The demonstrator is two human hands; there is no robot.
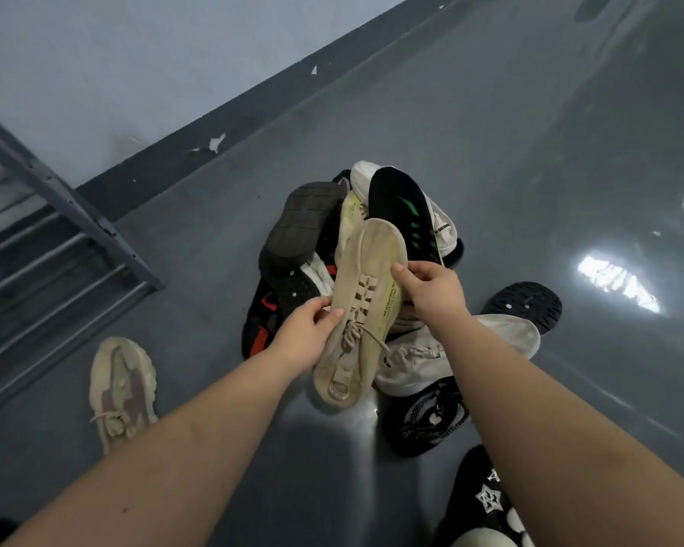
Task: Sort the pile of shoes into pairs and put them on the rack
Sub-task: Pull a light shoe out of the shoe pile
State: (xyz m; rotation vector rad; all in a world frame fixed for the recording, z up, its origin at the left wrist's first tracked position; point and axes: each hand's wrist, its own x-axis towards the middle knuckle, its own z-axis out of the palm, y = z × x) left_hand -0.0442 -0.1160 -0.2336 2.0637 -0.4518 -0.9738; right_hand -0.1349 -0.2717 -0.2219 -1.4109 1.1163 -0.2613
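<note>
Both hands hold a worn beige lace-up sneaker above the shoe pile. My left hand pinches its left edge near the laces. My right hand grips its right edge at mid-length. A matching-looking beige sneaker lies alone on the floor to the left. The pile holds a black shoe with green marks, a dark shoe lying sole-up, a black and red shoe and a white shoe. The grey metal rack stands at the far left.
A black perforated shoe lies right of the pile. Black shoes with white print and a star lie near the bottom right. A wall with a dark baseboard runs diagonally behind. The glossy grey floor stretches to the right.
</note>
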